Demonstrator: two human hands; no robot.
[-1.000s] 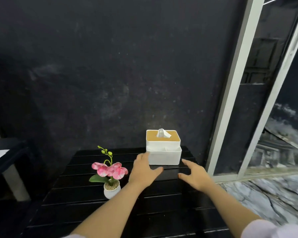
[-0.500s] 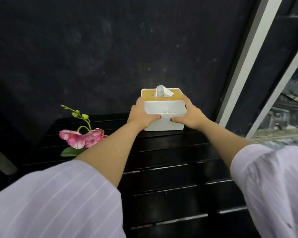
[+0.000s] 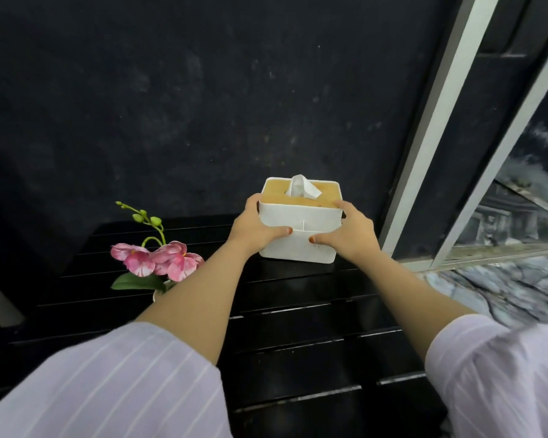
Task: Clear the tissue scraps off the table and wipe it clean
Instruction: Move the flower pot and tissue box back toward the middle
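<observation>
The left hand [image 3: 254, 228] and right hand [image 3: 348, 233] clasp the white tissue box [image 3: 299, 230] from either side, thumbs pressed on its near face. It sits at the far edge of the black slatted table [image 3: 298, 327], a tissue [image 3: 302, 185] poking from its tan top. A potted pink orchid [image 3: 159, 257] stands to the left.

Two bare forearms, both sleeves pushed up near the elbows. Left sleeve [image 3: 114, 384] pale lilac-white with thin lighter vertical pinstripes, loose and wide. Right sleeve [image 3: 500, 374] same fabric, same faint stripes, creased. Thumbnails look painted reddish-brown.
</observation>
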